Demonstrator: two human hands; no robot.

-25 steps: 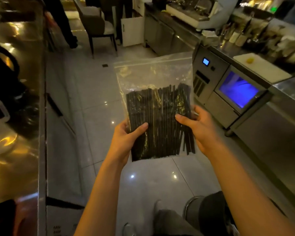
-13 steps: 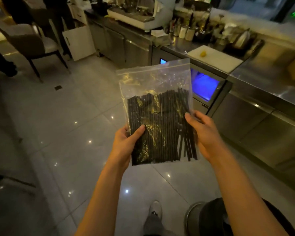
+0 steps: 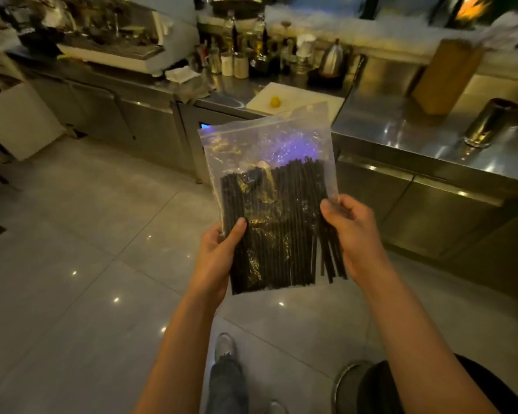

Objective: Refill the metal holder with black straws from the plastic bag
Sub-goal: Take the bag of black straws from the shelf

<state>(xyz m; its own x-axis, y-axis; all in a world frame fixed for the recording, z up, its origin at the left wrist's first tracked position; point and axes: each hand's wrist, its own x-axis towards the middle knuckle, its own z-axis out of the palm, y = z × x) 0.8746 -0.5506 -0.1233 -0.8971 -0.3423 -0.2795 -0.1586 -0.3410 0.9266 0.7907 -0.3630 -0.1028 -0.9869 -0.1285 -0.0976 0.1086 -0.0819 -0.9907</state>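
The left hand [image 3: 218,255] grips the lower left edge of the plastic bag [image 3: 266,138], thumb laid across the front and fingers tucked behind it, while the right hand [image 3: 353,234] pinches the right edge a little higher, its fingers curled around the plastic. Between them the bag hangs upright in the air, above the floor [image 3: 87,264] and in front of the counter [image 3: 401,130]. The black straws [image 3: 281,222] stand on end inside, packed side by side and filling the lower part; a few at the right slant slightly. The upper part of the bag is clear film with a blue glow showing through it (whether the strip along the top is sealed cannot be told). Beyond the bag, on the steel counter, lies a white cutting board [image 3: 299,94] with a small yellow piece [image 3: 275,101] on it. Further right on the same counter stands a brown box [image 3: 443,76], and near the right edge the metal holder [image 3: 487,122], a shiny cylinder well apart from the bag; its inside is too dark to read. A kettle [image 3: 332,59] and a crowd of bottles stand at the back, with a coffee machine [image 3: 117,40] at the left. Below the forearms, a shoe [image 3: 224,346] rests on the glossy tiles beside a dark bin [image 3: 371,386].
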